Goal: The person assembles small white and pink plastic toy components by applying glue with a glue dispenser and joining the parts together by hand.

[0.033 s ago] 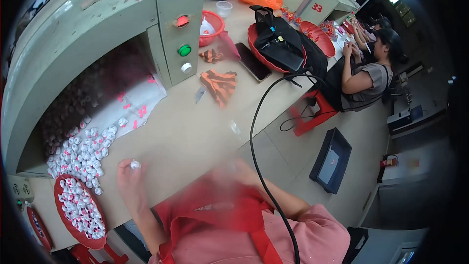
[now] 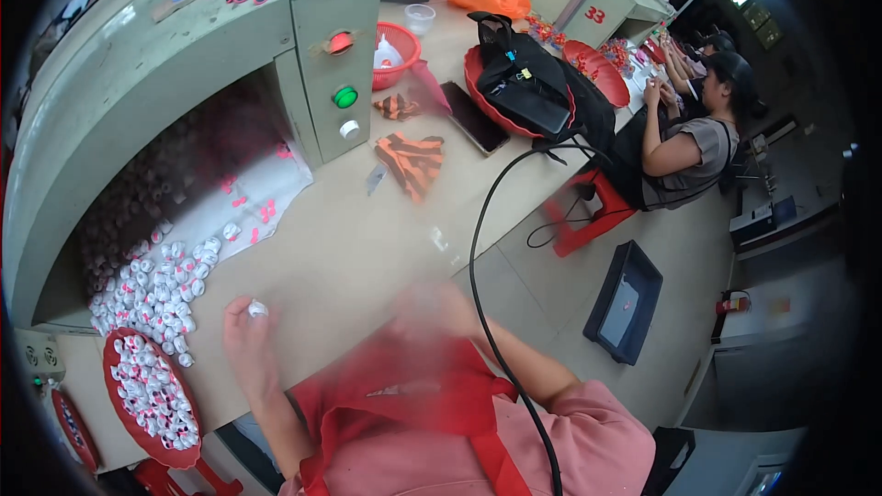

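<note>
My left hand (image 2: 246,342) is over the near part of the worktable. Its fingertips pinch a small white round piece (image 2: 258,309), one like the many white pieces with pink bits (image 2: 152,289) heaped to its left. At the near left, a red scalloped plate (image 2: 118,384) is filled with more such pieces, some with dark parts. My right hand (image 2: 430,310) is in front of my red apron, at the table's edge. Haze and blur hide its fingers, so I cannot make out whether it holds anything.
A pale green machine housing (image 2: 337,64) with buttons arches over a white sheet (image 2: 292,179) bearing pink pieces. Striped orange fabric (image 2: 411,165), a phone (image 2: 475,118) and a black bag (image 2: 528,83) lie farther right. A black cable (image 2: 478,257) crosses my view. Another person (image 2: 694,133) sits beyond.
My right hand has shifted slightly left. The left hand stays almost in place, and the white piece in its fingertips has turned a little.
</note>
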`<state>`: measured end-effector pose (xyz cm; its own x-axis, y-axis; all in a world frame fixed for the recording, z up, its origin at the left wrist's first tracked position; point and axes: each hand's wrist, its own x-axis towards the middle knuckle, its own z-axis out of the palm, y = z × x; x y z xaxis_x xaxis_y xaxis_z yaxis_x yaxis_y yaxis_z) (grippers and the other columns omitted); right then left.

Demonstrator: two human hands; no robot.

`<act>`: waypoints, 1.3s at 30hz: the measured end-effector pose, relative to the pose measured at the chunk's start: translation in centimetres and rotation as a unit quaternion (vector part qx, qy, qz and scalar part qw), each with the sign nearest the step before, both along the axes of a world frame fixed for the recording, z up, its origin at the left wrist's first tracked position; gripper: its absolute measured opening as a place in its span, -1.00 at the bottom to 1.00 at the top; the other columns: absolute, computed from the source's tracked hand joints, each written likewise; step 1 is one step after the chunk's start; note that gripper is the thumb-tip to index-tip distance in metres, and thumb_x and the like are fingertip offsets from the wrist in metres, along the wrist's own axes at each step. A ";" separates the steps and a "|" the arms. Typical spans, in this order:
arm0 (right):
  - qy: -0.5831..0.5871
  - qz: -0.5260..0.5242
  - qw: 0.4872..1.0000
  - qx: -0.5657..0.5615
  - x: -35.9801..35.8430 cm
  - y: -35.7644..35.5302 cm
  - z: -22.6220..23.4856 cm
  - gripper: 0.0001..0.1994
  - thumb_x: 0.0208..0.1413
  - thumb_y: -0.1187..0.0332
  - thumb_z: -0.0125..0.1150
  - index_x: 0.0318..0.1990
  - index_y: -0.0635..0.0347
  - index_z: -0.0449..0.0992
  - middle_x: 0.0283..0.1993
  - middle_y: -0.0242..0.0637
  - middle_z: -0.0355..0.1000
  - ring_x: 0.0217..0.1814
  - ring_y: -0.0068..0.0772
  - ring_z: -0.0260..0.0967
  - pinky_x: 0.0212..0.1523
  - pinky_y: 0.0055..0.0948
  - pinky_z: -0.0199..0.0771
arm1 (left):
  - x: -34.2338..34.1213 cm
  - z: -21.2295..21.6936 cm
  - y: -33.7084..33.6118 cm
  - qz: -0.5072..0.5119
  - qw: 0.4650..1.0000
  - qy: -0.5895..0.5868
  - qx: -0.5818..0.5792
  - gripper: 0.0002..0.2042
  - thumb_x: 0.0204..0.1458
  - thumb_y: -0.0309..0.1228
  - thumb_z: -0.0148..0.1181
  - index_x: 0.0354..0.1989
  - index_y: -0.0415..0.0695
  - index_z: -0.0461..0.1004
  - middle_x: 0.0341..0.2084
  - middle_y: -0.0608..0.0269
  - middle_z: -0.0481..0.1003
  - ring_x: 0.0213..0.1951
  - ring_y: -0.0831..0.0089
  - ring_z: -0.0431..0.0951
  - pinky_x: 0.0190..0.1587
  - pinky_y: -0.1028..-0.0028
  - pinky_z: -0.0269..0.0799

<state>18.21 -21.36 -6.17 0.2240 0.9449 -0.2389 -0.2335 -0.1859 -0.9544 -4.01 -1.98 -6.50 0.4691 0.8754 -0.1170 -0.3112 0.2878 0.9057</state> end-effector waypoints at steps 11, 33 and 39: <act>-0.752 -0.372 0.540 -0.067 21.5 6.4 2.6 -0.80 -0.28 0.53 0.14 -0.37 0.19 0.44 -0.37 -0.20 0.34 -0.27 -0.16 0.31 -0.24 -0.26 0.35 | 0.7 0.1 -4.1 -0.036 0.996 0.082 -0.017 -0.65 -0.06 -0.61 0.06 -0.04 -0.37 0.32 -0.20 0.15 0.37 -0.18 0.44 0.40 -0.10 0.39 0.40; -0.543 -0.364 0.750 0.096 12.3 6.9 0.5 -0.70 -0.18 0.58 0.12 -0.18 0.19 0.43 -0.18 -0.14 0.30 -0.13 -0.17 0.31 -0.17 -0.35 0.34 | 6.3 1.4 -3.4 -0.047 0.996 0.078 -0.024 -0.70 -0.11 -0.63 0.10 -0.13 -0.29 0.35 -0.32 0.18 0.43 -0.24 0.44 0.45 -0.15 0.48 0.36; -0.196 -0.344 0.915 0.083 11.4 8.5 0.0 -0.71 -0.03 0.44 0.13 -0.11 0.24 0.32 -0.29 -0.24 0.32 -0.27 -0.44 0.31 -0.23 -0.43 0.33 | 4.1 1.5 -3.3 -0.018 0.997 0.059 -0.051 -0.71 -0.10 -0.64 0.09 -0.13 -0.31 0.35 -0.30 0.18 0.41 -0.22 0.41 0.44 -0.09 0.39 0.38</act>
